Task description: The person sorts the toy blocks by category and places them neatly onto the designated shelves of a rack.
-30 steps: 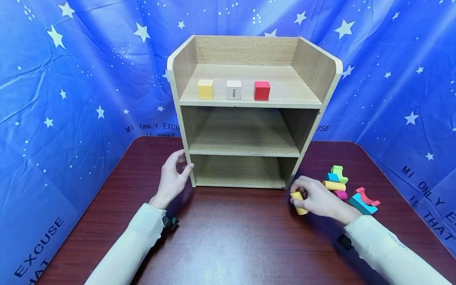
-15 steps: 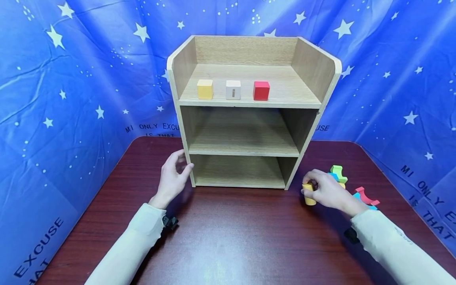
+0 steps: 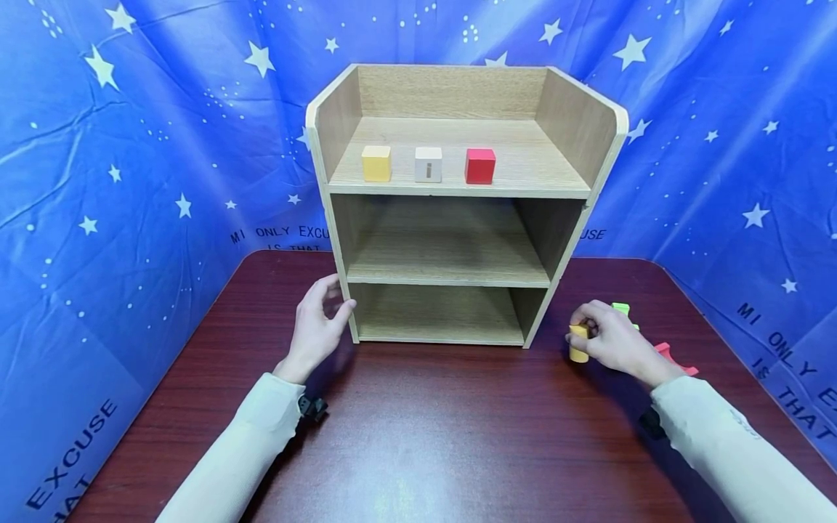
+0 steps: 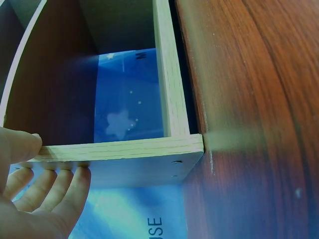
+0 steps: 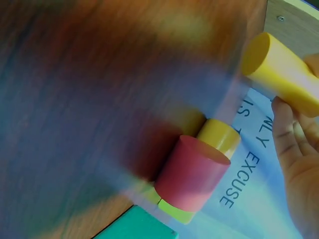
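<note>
My left hand (image 3: 314,330) grips the lower left side panel of a small wooden shelf (image 3: 447,282). In the left wrist view its thumb (image 4: 22,144) lies at the panel's front edge, while the fingers (image 4: 70,199) press the outer face. To the right of the shelf, my right hand (image 3: 611,341) pinches a yellow cylinder block (image 3: 578,350), held nearly upright close over the table. The right wrist view has this yellow cylinder (image 5: 281,74) at upper right, apart from a pink cylinder block (image 5: 193,174) and another yellow block (image 5: 220,137).
Yellow (image 3: 376,164), white (image 3: 428,165) and red (image 3: 480,167) cubes stand in a row on the top shelf. Beyond my right hand show a green block (image 3: 621,309) and a red arch block (image 3: 676,361). A teal block (image 5: 139,225) lies low in the right wrist view. Blue starry cloth surrounds the table.
My right hand has carried the yellow cylinder rightward and slightly back, away from the shelf's lower right corner, and now covers more of the loose blocks. The left hand has stayed put.
</note>
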`<action>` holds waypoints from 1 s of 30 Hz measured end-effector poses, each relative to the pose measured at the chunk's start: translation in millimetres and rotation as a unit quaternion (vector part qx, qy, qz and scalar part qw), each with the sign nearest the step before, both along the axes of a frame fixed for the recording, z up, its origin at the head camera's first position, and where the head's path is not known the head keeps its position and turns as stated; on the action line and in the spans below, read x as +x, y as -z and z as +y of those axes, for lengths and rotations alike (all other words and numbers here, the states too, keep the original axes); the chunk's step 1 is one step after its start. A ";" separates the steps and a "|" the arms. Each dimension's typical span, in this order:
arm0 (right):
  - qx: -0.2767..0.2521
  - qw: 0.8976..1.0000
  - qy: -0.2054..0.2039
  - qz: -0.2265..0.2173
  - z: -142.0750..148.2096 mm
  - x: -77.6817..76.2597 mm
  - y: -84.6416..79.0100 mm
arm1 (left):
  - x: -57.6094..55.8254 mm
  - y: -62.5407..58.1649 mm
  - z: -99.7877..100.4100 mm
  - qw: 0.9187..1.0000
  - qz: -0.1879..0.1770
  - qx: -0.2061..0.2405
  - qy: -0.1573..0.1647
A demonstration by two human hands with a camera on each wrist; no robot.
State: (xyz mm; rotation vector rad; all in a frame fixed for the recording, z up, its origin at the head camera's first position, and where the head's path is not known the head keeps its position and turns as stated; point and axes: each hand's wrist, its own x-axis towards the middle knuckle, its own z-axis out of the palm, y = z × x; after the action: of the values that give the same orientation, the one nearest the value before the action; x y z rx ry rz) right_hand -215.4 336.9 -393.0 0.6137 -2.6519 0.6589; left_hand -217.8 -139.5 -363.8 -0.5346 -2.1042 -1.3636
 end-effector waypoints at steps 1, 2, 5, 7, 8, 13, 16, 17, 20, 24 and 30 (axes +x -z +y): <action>-0.001 1.000 0.000 0.000 0.5 -0.3 0.4 | 0.1 -0.2 0.0 1.000 0.000 0.000 0.000; -0.003 1.000 -0.001 0.001 0.8 -0.6 0.7 | 0.2 -0.4 0.0 1.000 0.000 0.000 0.000; -0.008 1.000 -0.011 0.012 1.3 -2.0 2.6 | 0.6 -1.0 0.1 1.000 0.001 -0.001 -0.001; -0.010 1.000 -0.016 0.023 1.7 -3.2 4.4 | 0.8 -1.1 0.1 1.000 0.001 -0.001 -0.001; -0.011 0.999 -0.018 0.029 1.8 -3.8 5.3 | 0.8 -1.1 0.2 1.000 0.000 -0.001 -0.002; -0.009 0.999 -0.018 0.046 2.6 -5.6 8.9 | 0.3 -0.4 0.2 1.000 0.000 0.000 0.000; -0.006 0.999 -0.016 0.046 2.5 -5.5 9.1 | -0.1 -0.2 0.2 1.000 0.001 0.001 0.001; -0.006 0.999 -0.015 0.046 2.3 -5.3 8.7 | 0.0 -0.4 0.2 1.000 0.001 0.001 0.001; -0.004 0.999 -0.013 0.042 1.9 -4.5 7.4 | 0.4 -0.9 0.2 1.000 0.000 0.001 0.002; 0.000 0.999 -0.011 0.036 1.4 -3.3 6.3 | 0.2 -0.3 0.0 1.000 0.001 0.000 0.002; 0.003 1.000 -0.009 0.026 0.2 -2.1 6.0 | 0.1 0.0 -0.3 1.000 0.000 0.001 0.002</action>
State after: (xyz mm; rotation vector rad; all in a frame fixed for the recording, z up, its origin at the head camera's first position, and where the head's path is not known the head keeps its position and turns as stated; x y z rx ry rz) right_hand -217.5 337.0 -399.0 0.6477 -2.6039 0.6328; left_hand -217.8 -139.8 -363.8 -0.5396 -2.1029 -1.3668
